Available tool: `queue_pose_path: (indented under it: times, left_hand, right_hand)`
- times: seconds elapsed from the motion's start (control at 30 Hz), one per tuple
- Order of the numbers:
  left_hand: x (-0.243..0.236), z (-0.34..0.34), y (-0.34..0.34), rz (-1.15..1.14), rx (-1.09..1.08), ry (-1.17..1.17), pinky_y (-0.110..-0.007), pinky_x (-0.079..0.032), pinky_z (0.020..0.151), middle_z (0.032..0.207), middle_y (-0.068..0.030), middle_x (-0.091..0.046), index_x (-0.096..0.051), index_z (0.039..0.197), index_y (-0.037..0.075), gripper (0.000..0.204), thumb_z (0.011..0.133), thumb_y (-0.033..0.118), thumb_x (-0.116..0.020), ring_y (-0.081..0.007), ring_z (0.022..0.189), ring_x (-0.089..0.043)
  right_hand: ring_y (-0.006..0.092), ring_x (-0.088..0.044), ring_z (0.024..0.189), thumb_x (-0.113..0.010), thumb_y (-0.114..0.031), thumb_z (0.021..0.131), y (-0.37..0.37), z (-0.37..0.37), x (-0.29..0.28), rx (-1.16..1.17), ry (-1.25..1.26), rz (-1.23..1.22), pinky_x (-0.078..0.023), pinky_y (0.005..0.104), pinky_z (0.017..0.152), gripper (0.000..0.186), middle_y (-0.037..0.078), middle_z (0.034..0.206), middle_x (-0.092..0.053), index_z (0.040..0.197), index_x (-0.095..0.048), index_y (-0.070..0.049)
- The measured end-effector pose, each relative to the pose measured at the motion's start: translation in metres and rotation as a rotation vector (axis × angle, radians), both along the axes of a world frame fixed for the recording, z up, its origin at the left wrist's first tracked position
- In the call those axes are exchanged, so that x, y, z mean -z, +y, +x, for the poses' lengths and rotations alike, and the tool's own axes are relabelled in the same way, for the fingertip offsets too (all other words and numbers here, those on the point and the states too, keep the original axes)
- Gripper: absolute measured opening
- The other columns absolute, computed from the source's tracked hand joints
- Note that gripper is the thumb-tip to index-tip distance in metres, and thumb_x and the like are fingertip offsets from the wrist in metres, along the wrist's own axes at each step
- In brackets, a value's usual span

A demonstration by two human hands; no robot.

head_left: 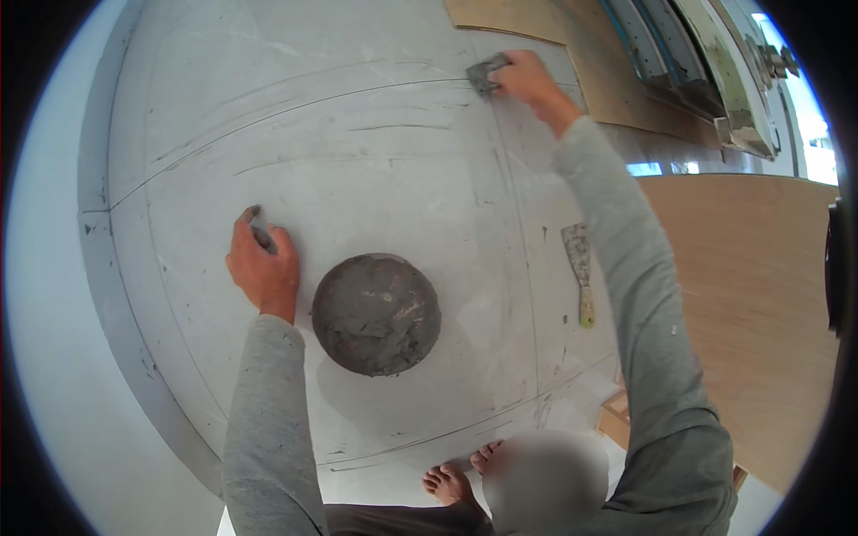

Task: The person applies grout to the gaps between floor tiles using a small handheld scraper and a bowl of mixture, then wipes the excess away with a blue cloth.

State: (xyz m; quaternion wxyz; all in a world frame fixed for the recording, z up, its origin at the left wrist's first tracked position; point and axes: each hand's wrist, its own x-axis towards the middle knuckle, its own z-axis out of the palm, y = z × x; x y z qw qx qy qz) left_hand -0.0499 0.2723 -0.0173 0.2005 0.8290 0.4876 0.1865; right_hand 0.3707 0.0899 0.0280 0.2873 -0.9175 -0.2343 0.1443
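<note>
My right hand [527, 79] reaches far forward and grips a small grey scraper [485, 73] pressed flat against the pale grey floor [357, 152]. My left hand [261, 266] rests on the floor to the left, its fingers closed around a small grey-smeared tool [256, 227]. Between my arms sits a round bowl [376, 314] filled with thick grey paste. A putty knife [579, 270] with a yellowish handle lies on the floor under my right forearm. Both sleeves are grey.
Brown wooden boards [742, 295] lie to the right and at the far top [536, 22]. A sliding-door track [706, 62] runs along the upper right. My bare feet [460, 478] stand at the bottom. Thin seams cross the floor. A white wall [63, 357] curves along the left.
</note>
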Motion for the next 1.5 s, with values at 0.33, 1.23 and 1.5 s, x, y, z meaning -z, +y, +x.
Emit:
queue_pose_path:
  times: [0.33,1.23,1.5]
  left_hand:
    - [0.003,0.0,0.001,0.012,0.008,-0.015,-0.041,-0.044,0.089,0.089,-0.0031,-0.065,-0.063,0.129,0.012,0.039,0.092,0.024,-0.063,-0.0249,0.085,-0.061]
    - [-0.041,-0.125,-0.123,-0.651,0.119,-0.357,-0.037,-0.065,0.081,0.138,-0.0243,-0.057,-0.027,0.159,0.003,0.063,0.103,0.005,-0.054,-0.0265,0.112,-0.066]
    - [-0.06,-0.151,-0.149,-0.592,-0.077,-0.384,-0.035,-0.068,0.074,0.128,-0.0214,-0.06,-0.03,0.153,-0.005,0.068,0.091,-0.004,-0.058,-0.0237,0.097,-0.071]
  right_hand:
    - [0.0341,-0.07,0.104,-0.061,-0.005,0.093,-0.011,0.031,0.027,-0.261,-0.492,0.072,-0.054,0.0426,0.091,0.028,0.015,0.111,-0.075,0.119,-0.071,-0.01]
    - [0.037,-0.066,0.087,-0.058,0.008,0.088,-0.305,-0.313,-0.042,-0.619,0.293,-0.226,-0.053,0.0439,0.08,0.024,0.019,0.097,-0.071,0.106,-0.068,-0.003]
    - [0.028,-0.061,0.078,-0.062,0.004,0.089,-0.308,-0.313,-0.047,-0.28,0.287,0.029,-0.051,0.0365,0.076,0.027,0.016,0.09,-0.07,0.115,-0.069,-0.004]
